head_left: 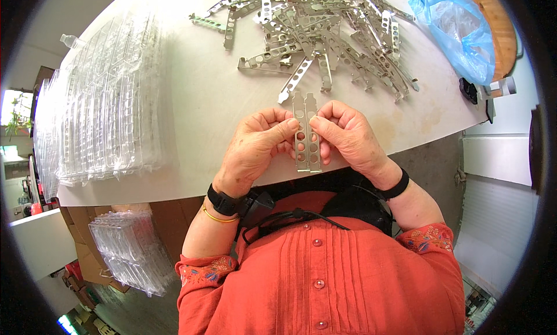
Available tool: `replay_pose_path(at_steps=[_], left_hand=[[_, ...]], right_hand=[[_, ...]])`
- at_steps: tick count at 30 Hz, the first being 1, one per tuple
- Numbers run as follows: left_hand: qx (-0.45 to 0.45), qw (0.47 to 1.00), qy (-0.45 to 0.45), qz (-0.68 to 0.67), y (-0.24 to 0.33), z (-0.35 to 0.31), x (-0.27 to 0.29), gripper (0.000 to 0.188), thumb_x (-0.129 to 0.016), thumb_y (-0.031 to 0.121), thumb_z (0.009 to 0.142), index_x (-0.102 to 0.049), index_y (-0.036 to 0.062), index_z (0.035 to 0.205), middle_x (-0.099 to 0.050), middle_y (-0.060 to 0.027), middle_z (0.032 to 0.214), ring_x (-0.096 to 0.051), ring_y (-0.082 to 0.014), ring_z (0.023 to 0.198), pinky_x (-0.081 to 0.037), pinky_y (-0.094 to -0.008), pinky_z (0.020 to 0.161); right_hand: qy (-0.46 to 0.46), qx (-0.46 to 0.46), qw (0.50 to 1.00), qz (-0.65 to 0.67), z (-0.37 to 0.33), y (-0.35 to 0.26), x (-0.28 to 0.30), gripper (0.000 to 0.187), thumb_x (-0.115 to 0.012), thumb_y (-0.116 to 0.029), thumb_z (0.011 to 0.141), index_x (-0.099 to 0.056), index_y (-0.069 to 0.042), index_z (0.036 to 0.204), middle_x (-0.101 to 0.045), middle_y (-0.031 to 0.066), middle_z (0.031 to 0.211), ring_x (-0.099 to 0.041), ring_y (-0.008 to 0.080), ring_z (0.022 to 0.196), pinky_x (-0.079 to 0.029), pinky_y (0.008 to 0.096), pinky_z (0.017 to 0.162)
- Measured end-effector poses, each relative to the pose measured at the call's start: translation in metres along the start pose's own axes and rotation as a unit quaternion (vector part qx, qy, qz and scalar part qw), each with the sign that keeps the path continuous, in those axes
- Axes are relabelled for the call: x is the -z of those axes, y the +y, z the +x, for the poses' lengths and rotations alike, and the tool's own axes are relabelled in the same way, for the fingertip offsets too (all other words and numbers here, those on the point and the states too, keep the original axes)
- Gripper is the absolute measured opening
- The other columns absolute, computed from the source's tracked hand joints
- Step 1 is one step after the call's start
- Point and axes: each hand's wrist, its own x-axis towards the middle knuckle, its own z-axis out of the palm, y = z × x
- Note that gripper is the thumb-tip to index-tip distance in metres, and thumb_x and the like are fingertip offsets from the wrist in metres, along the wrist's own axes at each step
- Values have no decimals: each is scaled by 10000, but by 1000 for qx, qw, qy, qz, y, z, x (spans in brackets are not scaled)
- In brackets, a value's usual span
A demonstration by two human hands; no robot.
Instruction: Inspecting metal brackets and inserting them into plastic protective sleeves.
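Observation:
Two slim metal brackets [307, 143] with rows of round holes stand side by side between my hands, over the table's near edge. My left hand [258, 139] pinches the left one between thumb and fingers. The right one is pinched the same way by my right hand [347, 135]. Their notched tips point away from me and their bent ends toward me. Just beyond my fingertips lies a large loose heap of similar metal brackets [313, 30], tangled and pointing in many directions.
A tall stack of clear plastic trays [110, 103] covers the table's left side. More clear trays [125, 248] sit below on a cardboard box [81, 242]. At the far right are a blue plastic bag [458, 30] and a small black object [467, 90]. The white table [203, 103] has a curved edge.

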Motion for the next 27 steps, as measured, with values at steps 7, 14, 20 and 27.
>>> replay_pose_path(at_steps=[7,14,20,27], left_hand=[[1,1000,-1,2,0,0,0,163,-652,166,957,-613,27,1031,-667,-51,864,-650,-114,719,-499,-217,629],[-4,1000,-7,-7,-2,0,1,168,-652,169,958,-611,24,1032,-668,-58,864,-653,-122,716,-505,-226,628],[-5,1000,-13,-7,-2,0,2,159,-650,161,958,-608,24,1028,-668,-65,864,-655,-130,716,-510,-231,633],[-5,1000,-25,-1,1,0,2,139,-619,142,971,-607,15,1028,-671,-67,888,-641,-139,738,-527,-267,699]], right_hand=[[0,0,1000,-1,0,1,1,165,-618,-188,980,-558,-34,986,-629,10,766,-580,51,534,-504,206,480],[0,-2,1000,-1,-1,0,0,166,-619,-187,979,-559,-32,989,-631,12,774,-581,51,539,-503,203,484],[1,-3,1000,-3,-1,0,0,164,-618,-185,979,-558,-33,987,-631,13,777,-582,52,540,-505,203,485],[-7,1,1000,9,0,0,1,162,-618,-182,979,-554,-33,981,-628,12,771,-583,54,539,-510,206,488]])
